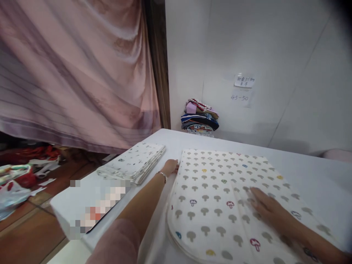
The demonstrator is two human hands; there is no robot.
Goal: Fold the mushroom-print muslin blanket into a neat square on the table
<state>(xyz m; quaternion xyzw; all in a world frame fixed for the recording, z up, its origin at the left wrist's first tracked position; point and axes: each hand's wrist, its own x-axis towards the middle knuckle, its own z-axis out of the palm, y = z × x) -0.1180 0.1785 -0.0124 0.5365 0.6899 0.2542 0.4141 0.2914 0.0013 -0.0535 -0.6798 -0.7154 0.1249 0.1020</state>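
Note:
A white cloth with grey and coloured mushroom prints (205, 211) lies in layers on the white table (167, 137). At the cloth's far left edge is my left hand (172, 167), with a bracelet on the wrist; its fingers are bent against the edge, and whether they pinch it is not clear. Over the cloth's right half, my right hand (262, 201) rests palm down with fingers extended, somewhat blurred. A folded stack of white printed cloth (140, 159) sits left of my left hand.
A partly pixelated flat object (103, 209) lies on the table's left side. Folded clothes (200, 117) are piled by the wall beyond the table. A pink curtain (104, 73) hangs at left, above bags (13, 194) on the floor. Paper notes (243, 82) are on the wall.

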